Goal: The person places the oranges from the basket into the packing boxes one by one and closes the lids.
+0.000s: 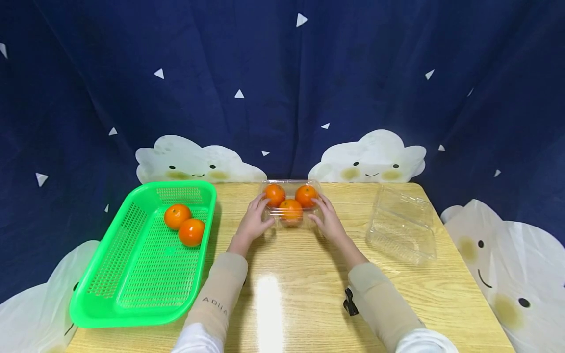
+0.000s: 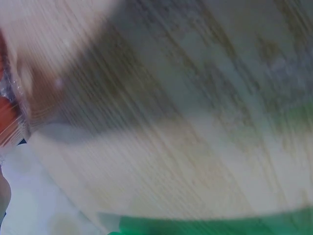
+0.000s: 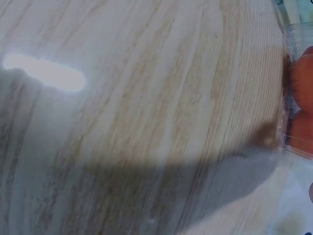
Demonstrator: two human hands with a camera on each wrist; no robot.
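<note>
A clear plastic fruit box (image 1: 289, 183) stands at the far middle of the table with three oranges (image 1: 291, 212) inside. My left hand (image 1: 253, 220) holds the box's left side, fingers along the side and thumb toward the front. On the right side my right hand (image 1: 329, 221) grips it the same way. Part of the box with orange fruit (image 3: 303, 83) shows at the edge of the right wrist view. Whether its lid is closed I cannot tell.
To the left is a green plastic basket (image 1: 79, 304) with two oranges (image 1: 192, 232) in it. Another clear plastic box (image 1: 399, 235) lies unfolded on the right of the wooden table (image 1: 309, 294). A dark blue curtain (image 1: 282, 98) hangs behind the table's far edge.
</note>
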